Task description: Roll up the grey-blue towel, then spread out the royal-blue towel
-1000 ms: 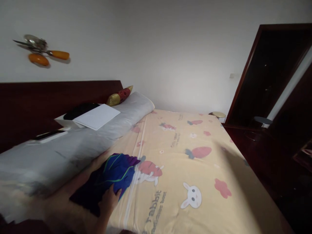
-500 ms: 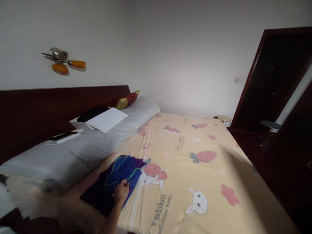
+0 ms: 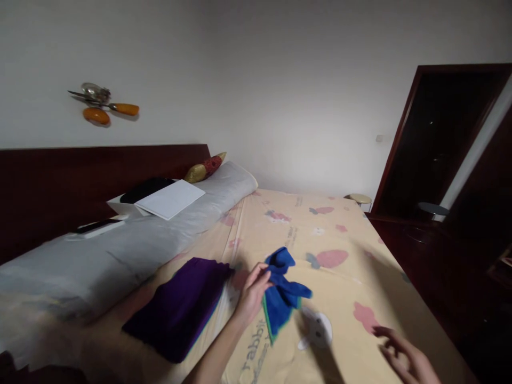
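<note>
Between left grip [image 3: 252, 290] fingertips, blue cloth [image 3: 282, 296].

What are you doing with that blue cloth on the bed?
A person's left hand holds up a blue cloth with a green edge, lifted just above the yellow rabbit-print bedsheet. The right hand is open and empty, out to the side over the sheet. A purple cloth lies flat on the bed beside the long grey pillow, touched by neither hand.

Left hand [image 3: 253, 290] pinching blue cloth [image 3: 282, 294], purple cloth [image 3: 180, 306] beside, on bed [image 3: 340, 277]
</note>
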Action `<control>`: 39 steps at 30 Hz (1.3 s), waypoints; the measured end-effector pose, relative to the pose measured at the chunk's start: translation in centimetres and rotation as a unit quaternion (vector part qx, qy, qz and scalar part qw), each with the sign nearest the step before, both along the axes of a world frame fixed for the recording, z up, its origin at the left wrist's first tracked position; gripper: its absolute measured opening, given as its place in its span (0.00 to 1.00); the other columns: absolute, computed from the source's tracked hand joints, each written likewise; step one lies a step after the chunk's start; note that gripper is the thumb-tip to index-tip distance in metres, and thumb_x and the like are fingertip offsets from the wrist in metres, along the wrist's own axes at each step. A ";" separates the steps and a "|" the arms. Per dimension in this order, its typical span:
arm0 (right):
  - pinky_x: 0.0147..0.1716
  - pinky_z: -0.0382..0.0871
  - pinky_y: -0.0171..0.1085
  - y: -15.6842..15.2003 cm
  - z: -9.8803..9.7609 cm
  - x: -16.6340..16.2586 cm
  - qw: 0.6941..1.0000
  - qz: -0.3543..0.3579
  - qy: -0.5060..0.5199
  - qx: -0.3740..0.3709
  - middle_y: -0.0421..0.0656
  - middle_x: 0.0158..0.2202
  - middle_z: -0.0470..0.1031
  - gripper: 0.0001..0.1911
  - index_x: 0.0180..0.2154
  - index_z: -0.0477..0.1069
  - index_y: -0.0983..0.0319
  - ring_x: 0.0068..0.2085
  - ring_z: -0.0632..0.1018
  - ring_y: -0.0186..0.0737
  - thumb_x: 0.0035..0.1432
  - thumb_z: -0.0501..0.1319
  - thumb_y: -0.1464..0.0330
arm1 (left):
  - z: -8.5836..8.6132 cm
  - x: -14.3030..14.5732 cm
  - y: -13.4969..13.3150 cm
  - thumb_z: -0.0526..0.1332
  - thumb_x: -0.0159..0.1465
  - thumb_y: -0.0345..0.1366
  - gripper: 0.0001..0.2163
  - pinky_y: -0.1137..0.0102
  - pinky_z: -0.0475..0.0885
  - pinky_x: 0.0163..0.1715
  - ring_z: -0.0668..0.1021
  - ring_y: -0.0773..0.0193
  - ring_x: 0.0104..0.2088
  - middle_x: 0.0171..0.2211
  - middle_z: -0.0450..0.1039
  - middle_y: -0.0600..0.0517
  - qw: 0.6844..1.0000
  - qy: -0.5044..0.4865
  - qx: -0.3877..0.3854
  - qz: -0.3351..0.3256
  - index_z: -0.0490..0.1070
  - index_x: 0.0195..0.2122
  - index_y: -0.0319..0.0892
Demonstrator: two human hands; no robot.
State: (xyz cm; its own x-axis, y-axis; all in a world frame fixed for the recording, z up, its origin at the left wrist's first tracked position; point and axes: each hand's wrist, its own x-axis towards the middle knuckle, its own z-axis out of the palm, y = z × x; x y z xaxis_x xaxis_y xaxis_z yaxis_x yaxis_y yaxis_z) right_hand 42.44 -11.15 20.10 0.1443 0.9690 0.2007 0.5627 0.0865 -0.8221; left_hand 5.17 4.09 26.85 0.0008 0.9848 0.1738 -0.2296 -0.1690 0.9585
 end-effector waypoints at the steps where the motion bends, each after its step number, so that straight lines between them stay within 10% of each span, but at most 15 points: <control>1: 0.40 0.75 0.41 0.9 0.5 -2.2 0.999 0.038 0.008 -0.014 0.44 0.43 0.79 0.22 0.50 0.72 0.50 0.39 0.79 0.47 0.53 0.63 0.53 | 0.6 1.3 -1.4 0.65 0.56 0.46 0.12 0.69 0.70 0.36 0.74 0.66 0.32 0.30 0.70 0.55 0.996 -0.048 -0.015 -0.068 0.69 0.34 0.45; 5: 0.58 0.61 0.49 2.9 2.1 -9.0 0.990 0.130 0.041 0.023 0.47 0.62 0.63 0.39 0.63 0.56 0.52 0.60 0.67 0.52 0.51 0.66 0.58 | 1.6 4.5 -6.0 0.67 0.56 0.42 0.10 0.73 0.64 0.33 0.69 0.69 0.29 0.27 0.65 0.58 0.967 -0.132 -0.076 -0.206 0.67 0.31 0.45; 9: 0.49 0.68 0.44 3.1 2.0 -10.8 0.987 0.151 0.050 0.015 0.47 0.47 0.76 0.21 0.50 0.71 0.55 0.47 0.75 0.48 0.56 0.60 0.57 | 1.6 5.4 -7.6 0.68 0.55 0.42 0.11 0.73 0.61 0.33 0.65 0.69 0.30 0.26 0.63 0.58 0.962 -0.068 -0.082 -0.253 0.66 0.29 0.44; 13: 0.35 0.68 0.38 3.3 2.2 -10.2 0.986 0.132 0.103 0.008 0.44 0.31 0.75 0.18 0.31 0.74 0.59 0.34 0.75 0.42 0.61 0.54 0.54 | 1.2 5.3 -7.2 0.67 0.56 0.43 0.12 0.74 0.61 0.33 0.64 0.70 0.29 0.26 0.61 0.59 0.971 -0.047 -0.075 -0.220 0.66 0.28 0.44; 21: 0.36 0.69 0.36 3.2 3.9 -8.3 0.956 0.030 0.289 0.031 0.44 0.31 0.75 0.16 0.33 0.76 0.58 0.36 0.74 0.43 0.51 0.65 0.52 | -0.7 4.5 -4.8 0.68 0.54 0.46 0.13 0.72 0.66 0.34 0.70 0.67 0.31 0.27 0.67 0.58 0.978 -0.090 -0.111 -0.150 0.68 0.27 0.45; 27: 0.38 0.68 0.37 3.8 2.1 -8.9 0.918 -0.014 0.393 0.049 0.45 0.37 0.75 0.16 0.34 0.77 0.58 0.40 0.74 0.44 0.46 0.68 0.54 | -3.9 5.2 -4.3 0.70 0.48 0.47 0.22 0.65 0.66 0.45 0.73 0.56 0.48 0.47 0.72 0.47 0.978 0.139 -0.064 -0.144 0.72 0.43 0.47; 32: 0.32 0.69 0.38 3.9 0.7 -11.4 0.893 0.005 0.449 0.010 0.43 0.31 0.75 0.20 0.35 0.77 0.58 0.32 0.74 0.41 0.42 0.70 0.53 | -5.2 7.7 -7.4 0.69 0.46 0.37 0.17 0.64 0.67 0.42 0.75 0.56 0.42 0.39 0.75 0.51 0.894 0.359 0.016 -0.270 0.73 0.39 0.48; 39: 0.47 0.69 0.45 2.5 1.1 -14.1 0.869 0.149 0.471 -0.027 0.45 0.39 0.78 0.25 0.40 0.76 0.56 0.43 0.77 0.50 0.40 0.69 0.52 | -4.7 8.9 -8.7 0.67 0.51 0.37 0.15 0.61 0.66 0.52 0.75 0.51 0.48 0.46 0.76 0.48 0.907 0.346 0.094 -0.220 0.75 0.42 0.50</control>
State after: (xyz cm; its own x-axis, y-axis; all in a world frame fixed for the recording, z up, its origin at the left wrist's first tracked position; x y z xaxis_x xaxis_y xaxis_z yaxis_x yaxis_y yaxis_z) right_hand 28.35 -8.60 21.20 -0.0387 0.9959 0.0822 -0.4030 0.0597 -0.9133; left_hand 14.05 -4.57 22.11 0.5595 0.8156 0.1475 0.3309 -0.3829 0.8625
